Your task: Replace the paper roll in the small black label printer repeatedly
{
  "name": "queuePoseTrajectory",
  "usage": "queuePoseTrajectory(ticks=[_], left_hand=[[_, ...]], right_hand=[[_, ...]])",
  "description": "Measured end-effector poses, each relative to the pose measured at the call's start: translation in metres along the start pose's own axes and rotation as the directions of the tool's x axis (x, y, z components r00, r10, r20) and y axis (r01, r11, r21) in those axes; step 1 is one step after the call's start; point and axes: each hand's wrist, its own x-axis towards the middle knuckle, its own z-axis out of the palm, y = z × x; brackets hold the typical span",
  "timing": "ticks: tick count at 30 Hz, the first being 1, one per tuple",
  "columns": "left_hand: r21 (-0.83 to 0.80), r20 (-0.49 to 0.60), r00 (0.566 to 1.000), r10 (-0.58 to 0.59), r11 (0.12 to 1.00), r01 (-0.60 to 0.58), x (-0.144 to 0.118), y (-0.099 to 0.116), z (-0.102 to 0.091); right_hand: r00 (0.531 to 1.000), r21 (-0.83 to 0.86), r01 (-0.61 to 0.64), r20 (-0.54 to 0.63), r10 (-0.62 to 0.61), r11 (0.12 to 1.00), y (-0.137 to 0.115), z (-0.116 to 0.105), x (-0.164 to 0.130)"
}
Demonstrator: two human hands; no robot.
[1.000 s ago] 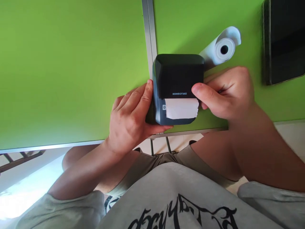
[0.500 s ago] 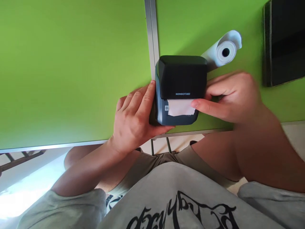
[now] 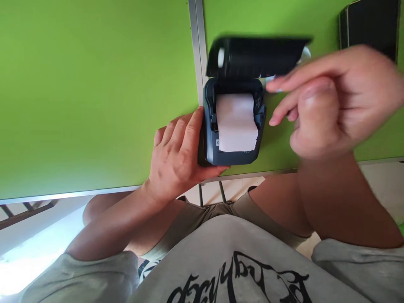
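Note:
A dark blue-grey label printer (image 3: 235,158) stands near the table's front edge. Its black lid (image 3: 259,57) is raised and smeared by motion. Inside lies white paper (image 3: 237,122), whose torn end hangs over the printer's front. My left hand (image 3: 178,155) grips the printer's left side, with the thumb along the front edge. To the right, my right hand (image 3: 334,101) is in the air with fingers partly stretched and apart, holding nothing. Its fingertips are close to the lid's lower right; contact there cannot be made out.
A white paper roll (image 3: 305,54) lies behind the lid and right hand, mostly hidden. A black flat-topped object (image 3: 370,27) is at the far right. A metal strip (image 3: 197,50) divides the green table (image 3: 94,97). My legs are below its front edge.
The printer's lid has swung up and back, showing the paper inside. My right hand has left the paper's end and moved up and right. The left hand has stayed put.

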Motion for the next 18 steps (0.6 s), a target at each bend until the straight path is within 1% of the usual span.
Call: queuePoseTrajectory(ticks=[1,2,3,4,6,8,10,12,16,18], left_hand=[[0.0,0.01,1.0,-0.003,1.0,0.003,0.0,0.0,0.0],[0.0,0.017,1.0,-0.004,1.0,0.004,0.0,0.0,0.0],[0.001,0.02,1.0,-0.005,1.0,0.005,0.0,0.0,0.0],[0.005,0.019,1.0,-0.004,1.0,0.004,0.0,0.0,0.0],[0.021,0.008,1.0,0.003,1.0,-0.003,0.001,0.001,0.0],[0.039,-0.006,1.0,0.014,0.999,-0.014,0.001,0.001,0.001],[0.047,-0.011,1.0,0.023,0.999,-0.022,0.001,0.001,0.001],[0.049,-0.008,1.0,0.03,0.998,-0.029,0.0,0.001,0.001],[0.038,0.016,1.0,0.024,0.999,-0.025,0.0,0.0,0.0],[0.03,0.031,0.999,0.018,0.999,-0.018,0.0,0.0,0.0]], right_hand=[[0.994,0.002,0.055,-0.095,-0.055,0.998,-0.002,0.001,0.001],[0.983,-0.027,0.089,-0.158,-0.092,0.996,-0.005,0.002,0.003],[0.982,-0.085,0.094,-0.158,-0.106,0.992,-0.008,0.003,0.004],[0.989,-0.168,0.084,-0.105,-0.103,0.982,-0.01,0.004,0.006],[0.996,-0.332,0.091,0.038,-0.083,0.939,-0.015,0.006,0.011],[0.986,-0.425,0.156,0.123,-0.114,0.892,-0.018,0.009,0.017],[0.976,-0.479,0.204,0.169,-0.138,0.854,-0.02,0.011,0.023],[0.97,-0.523,0.209,0.219,-0.107,0.826,-0.022,0.013,0.027],[0.939,-0.598,0.249,0.343,-0.038,0.762,-0.028,0.008,0.029],[0.928,-0.605,0.267,0.371,-0.03,0.75,-0.03,0.005,0.03]])
